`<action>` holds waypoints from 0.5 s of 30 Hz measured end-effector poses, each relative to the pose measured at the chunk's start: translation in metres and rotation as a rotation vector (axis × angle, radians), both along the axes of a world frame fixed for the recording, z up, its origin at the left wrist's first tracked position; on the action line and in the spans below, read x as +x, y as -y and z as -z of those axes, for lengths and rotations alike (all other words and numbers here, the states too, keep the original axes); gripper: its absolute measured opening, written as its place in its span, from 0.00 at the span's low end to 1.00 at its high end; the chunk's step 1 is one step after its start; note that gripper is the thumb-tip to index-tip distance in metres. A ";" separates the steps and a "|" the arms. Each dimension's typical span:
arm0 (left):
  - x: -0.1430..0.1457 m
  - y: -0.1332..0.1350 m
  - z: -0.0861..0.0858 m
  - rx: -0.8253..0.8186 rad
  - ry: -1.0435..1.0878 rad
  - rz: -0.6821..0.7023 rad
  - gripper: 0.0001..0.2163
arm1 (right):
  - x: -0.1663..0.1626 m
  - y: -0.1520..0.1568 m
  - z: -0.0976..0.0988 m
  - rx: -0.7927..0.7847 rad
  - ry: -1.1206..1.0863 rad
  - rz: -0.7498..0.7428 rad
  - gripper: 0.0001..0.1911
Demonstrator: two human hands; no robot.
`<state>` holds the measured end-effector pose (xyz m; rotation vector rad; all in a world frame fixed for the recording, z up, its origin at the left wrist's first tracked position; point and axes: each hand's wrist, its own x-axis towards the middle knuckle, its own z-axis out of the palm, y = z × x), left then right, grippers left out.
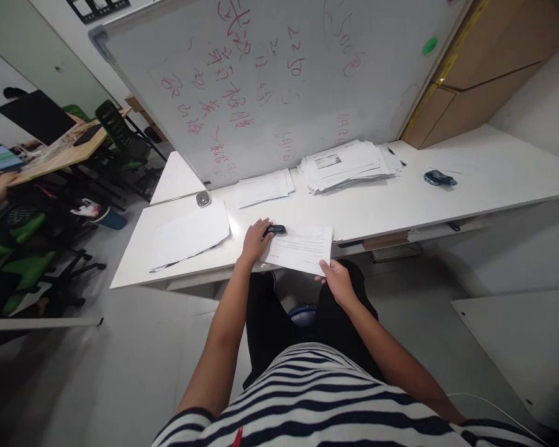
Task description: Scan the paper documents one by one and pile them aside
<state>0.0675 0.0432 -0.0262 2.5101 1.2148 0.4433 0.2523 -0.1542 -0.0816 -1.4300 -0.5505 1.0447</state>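
Note:
My left hand (255,239) is at the left end of a printed sheet of paper (302,246), near the front edge of the white desk. Its fingers are around one end of a small black stapler (276,229), whose other end sticks out to the right over the sheet's upper left part. Between thumb and fingers, my right hand (339,280) pinches the sheet's lower right corner, which reaches past the desk edge. I cannot tell whether the sheet is a single page or several.
Behind the sheet lie a thin paper pile (266,187) and a thick paper stack (349,164), below a whiteboard (279,81). More papers (190,233) and a small grey object (204,198) are left. A dark object (440,179) and cardboard boxes (475,81) are right.

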 end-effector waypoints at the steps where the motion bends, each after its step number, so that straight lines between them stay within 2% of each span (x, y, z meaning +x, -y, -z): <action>1: 0.000 0.000 0.000 0.000 0.011 0.000 0.19 | 0.000 0.000 0.000 -0.001 0.000 -0.004 0.23; 7: 0.002 0.003 -0.003 -0.017 0.057 -0.032 0.20 | -0.001 0.001 -0.002 -0.006 -0.014 -0.022 0.23; 15: 0.031 0.018 -0.009 -0.003 0.070 -0.300 0.18 | 0.000 0.001 0.002 0.000 -0.006 -0.032 0.22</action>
